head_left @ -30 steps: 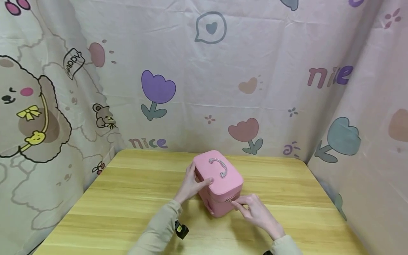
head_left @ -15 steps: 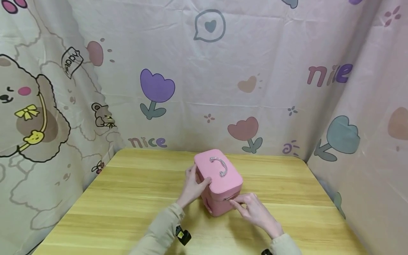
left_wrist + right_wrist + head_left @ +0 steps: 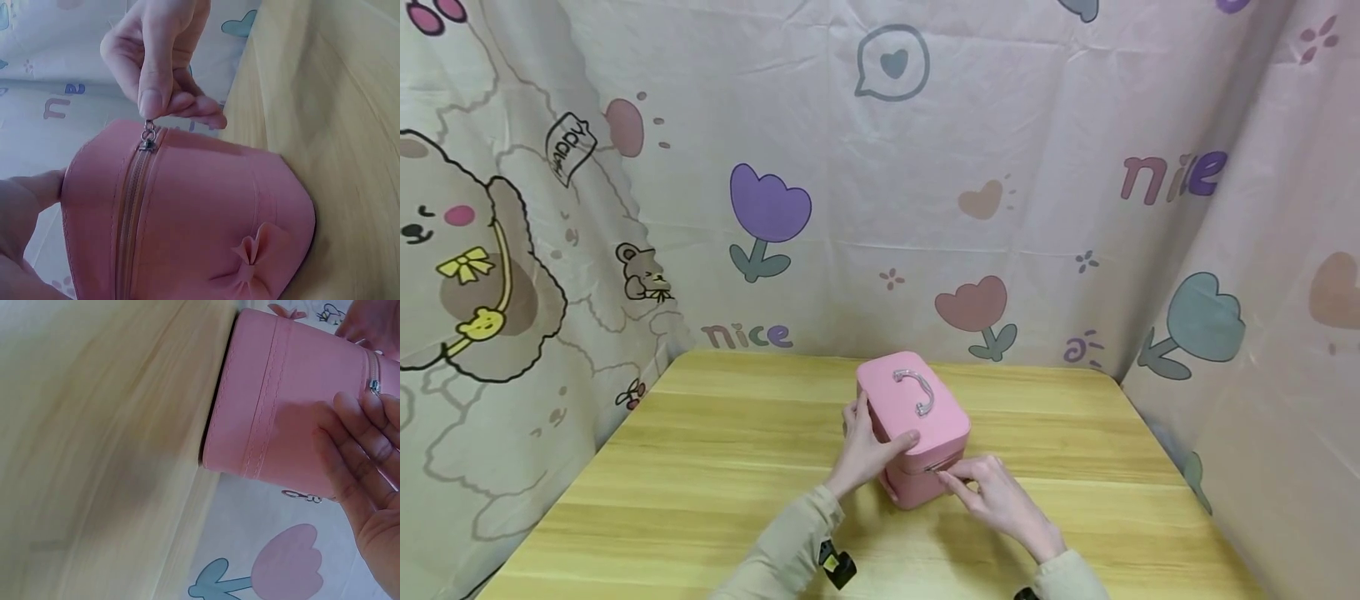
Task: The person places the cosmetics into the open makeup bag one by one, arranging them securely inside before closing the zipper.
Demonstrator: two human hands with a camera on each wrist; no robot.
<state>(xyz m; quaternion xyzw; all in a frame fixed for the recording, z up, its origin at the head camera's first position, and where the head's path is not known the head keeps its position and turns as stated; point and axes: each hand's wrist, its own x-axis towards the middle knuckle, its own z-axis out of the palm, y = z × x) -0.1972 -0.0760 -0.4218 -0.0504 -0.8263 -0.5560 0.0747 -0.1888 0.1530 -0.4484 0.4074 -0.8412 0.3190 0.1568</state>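
Observation:
A pink cosmetic case (image 3: 943, 432) with a silver lid handle (image 3: 929, 392) stands upright on the table, one corner toward me. My left hand (image 3: 863, 454) holds its lid edge, thumb on top near the front corner and fingers along the left side. At the near end, my right hand (image 3: 1000, 498) pinches the metal zipper pull (image 3: 149, 128) between thumb and index finger. The slider (image 3: 147, 146) sits at the corner of the case, and the zipper teeth (image 3: 132, 194) behind it run along the side. A pink bow (image 3: 249, 267) decorates that side, below the zipper.
The wood-grain table (image 3: 737, 433) extends around the case on all sides. Printed fabric curtains (image 3: 865, 200) rise behind it and at both sides. A second metal pull (image 3: 301, 497) hangs on the case's far side in the right wrist view.
My left hand has slid along the lid toward the near corner, its thumb now closer to the front edge. The right hand stays at the zipper pull, almost still.

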